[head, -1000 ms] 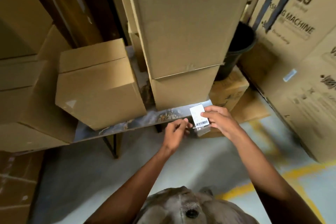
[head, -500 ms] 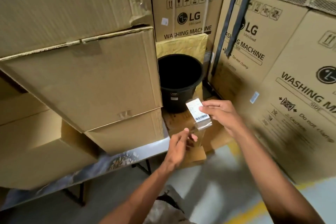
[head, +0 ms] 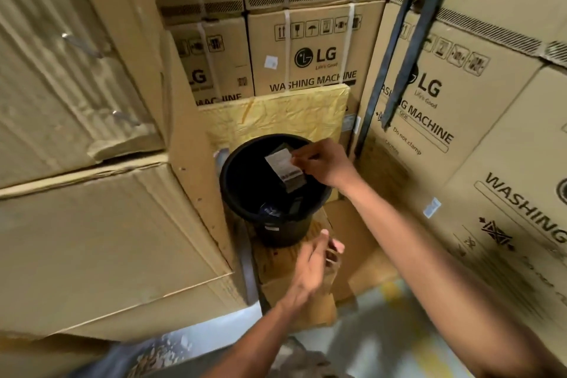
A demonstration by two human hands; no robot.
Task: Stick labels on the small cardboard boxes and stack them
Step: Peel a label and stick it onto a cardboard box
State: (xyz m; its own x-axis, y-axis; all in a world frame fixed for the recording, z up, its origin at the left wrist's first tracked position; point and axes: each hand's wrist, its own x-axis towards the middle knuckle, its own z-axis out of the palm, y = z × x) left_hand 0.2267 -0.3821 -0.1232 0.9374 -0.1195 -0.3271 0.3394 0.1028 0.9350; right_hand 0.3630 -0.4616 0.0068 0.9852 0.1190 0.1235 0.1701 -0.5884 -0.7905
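Right hand [head: 325, 166] fingers pinch barcode label [head: 283, 167]; left hand [head: 313, 267] fingers loose; cartons [head: 319, 49] read "LG WASHING MACHINE".

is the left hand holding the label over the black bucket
No, the right hand pinches the label over the black bucket; the left hand hangs lower, holding nothing visible.

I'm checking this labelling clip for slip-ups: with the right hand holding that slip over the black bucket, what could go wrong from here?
1. The right hand pinches the barcode label by one edge directly over the black bucket; if this is a usable label and not waste backing, a loose grip would likely drop it in.
2. The left hand holds nothing, so it cannot steady the slip.
3. Motion blur suggests haste.
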